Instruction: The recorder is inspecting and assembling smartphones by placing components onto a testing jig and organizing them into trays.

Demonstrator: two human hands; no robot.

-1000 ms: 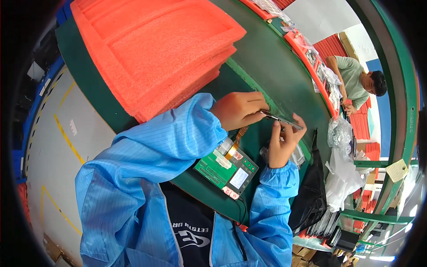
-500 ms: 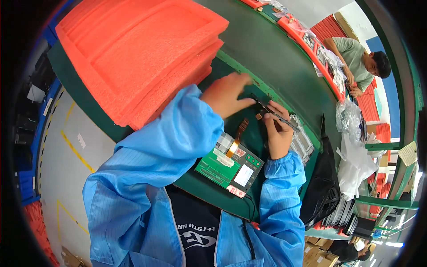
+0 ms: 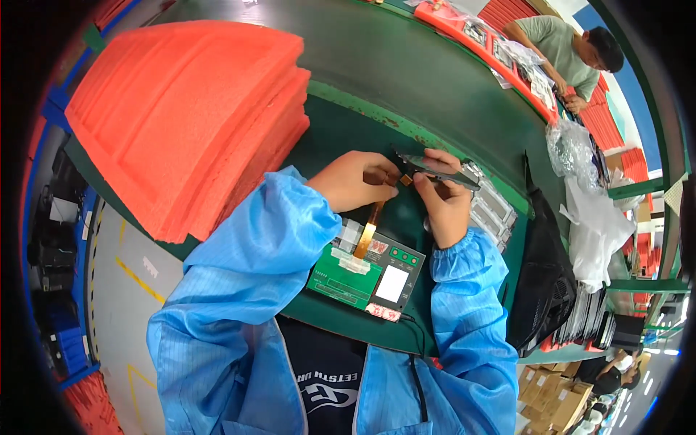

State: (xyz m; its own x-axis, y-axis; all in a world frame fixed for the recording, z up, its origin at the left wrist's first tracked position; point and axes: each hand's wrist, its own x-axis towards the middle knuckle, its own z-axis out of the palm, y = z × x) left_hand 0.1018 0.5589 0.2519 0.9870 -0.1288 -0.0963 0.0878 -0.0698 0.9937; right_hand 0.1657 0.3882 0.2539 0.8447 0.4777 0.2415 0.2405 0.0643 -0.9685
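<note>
My right hand [image 3: 448, 206] grips a thin dark panel [image 3: 435, 168], tilted nearly edge-on, with a small gold connector tab [image 3: 407, 180] hanging below it. My left hand [image 3: 357, 181] is closed, thumb and fingertips pinched just left of that tab. An orange ribbon cable [image 3: 367, 238] rises from a test board [image 3: 341, 280] and runs up to the left fingertips, which hide its upper end. Green on the left, the board is dark on the right, with a white display, green buttons and tape over the cable's base. It lies on the green tabletop [image 3: 348, 328].
A tall stack of red foam trays [image 3: 188, 116] stands at the left. Silver metal frames [image 3: 494, 214] lie right of my right hand, beside a black bag [image 3: 540, 268]. A black wire [image 3: 417, 330] leaves the board. Across the bench, a co-worker [image 3: 558, 54] handles parts near red trays.
My left hand has come down and closed around the ribbon cable's upper end, which lay free before. The dark panel has turned slightly in my right hand. The whole view has shifted.
</note>
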